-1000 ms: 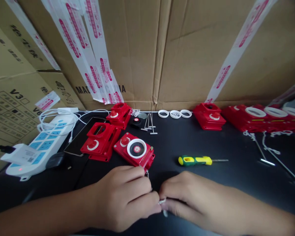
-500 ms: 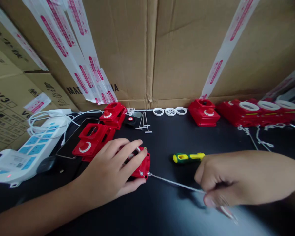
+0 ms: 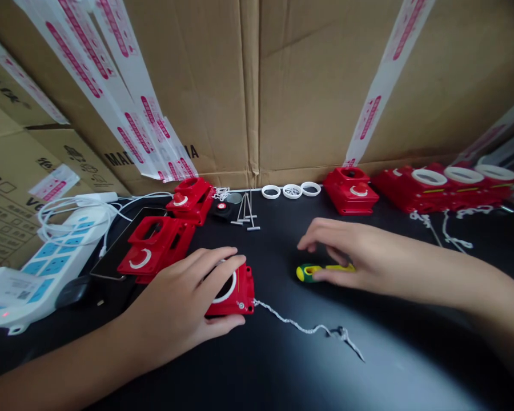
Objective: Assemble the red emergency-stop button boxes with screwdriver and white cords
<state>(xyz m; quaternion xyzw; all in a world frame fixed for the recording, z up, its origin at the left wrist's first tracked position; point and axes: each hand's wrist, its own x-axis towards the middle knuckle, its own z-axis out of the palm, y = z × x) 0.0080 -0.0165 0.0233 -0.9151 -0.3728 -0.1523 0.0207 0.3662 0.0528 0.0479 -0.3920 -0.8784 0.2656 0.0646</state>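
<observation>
My left hand [image 3: 192,291] is wrapped over a red plastic housing [image 3: 245,291] with a white ring in it, its fingers on the top and its thumb along the near side. Part of the housing is hidden under the palm. From its right side a white cord [image 3: 291,324] runs loosely over the black table, ending in a knot with a thin loose tail. My right hand [image 3: 346,245] reaches over a green and yellow screwdriver [image 3: 310,272], fingers apart. The thumb lies at the handle; whether it touches is unclear.
Red housings stand at left [image 3: 148,251], back left [image 3: 191,200], back right [image 3: 351,191] and far right [image 3: 432,194]. White rings [image 3: 271,192] and metal T-shaped pins [image 3: 252,220] lie at the back, before cardboard boxes [image 3: 317,103]. A power strip [image 3: 68,245] is on the left.
My right hand has let go of the cord and moved up and left to the screwdriver. The cord, taut before, now lies slack. My left hand stays on the housing.
</observation>
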